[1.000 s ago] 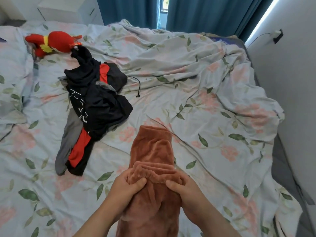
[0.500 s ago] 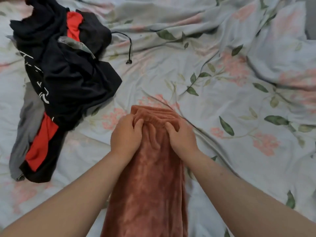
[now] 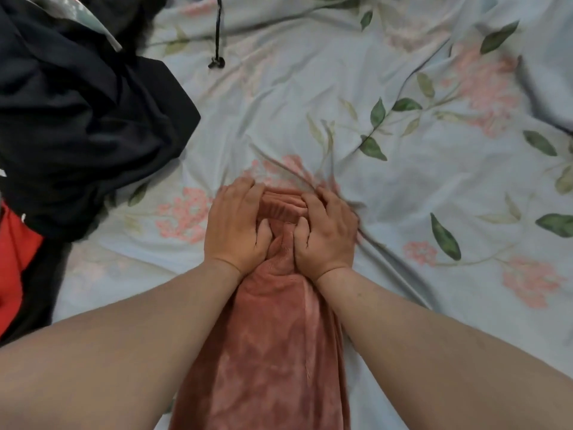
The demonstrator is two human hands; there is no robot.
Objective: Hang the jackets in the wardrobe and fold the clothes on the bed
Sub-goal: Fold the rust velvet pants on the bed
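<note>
A rust-brown fleece garment (image 3: 266, 346) lies lengthwise on the bed, running from the bottom edge up to the middle. My left hand (image 3: 237, 226) and my right hand (image 3: 325, 231) sit side by side on its far folded end, fingers curled into the fabric and thumbs tucked in between. A black jacket with red and grey panels (image 3: 77, 119) lies crumpled at the upper left, apart from both hands. Its drawstring (image 3: 218, 32) trails onto the sheet.
The bed is covered by a pale blue floral duvet (image 3: 403, 187), wrinkled around the brown garment. A raised fold of the duvet (image 3: 548, 72) bulges at the far right.
Both hands carried the folded end of the brown garment away from me and pressed it down on the far end. The camera leaned down closer to the bed.
</note>
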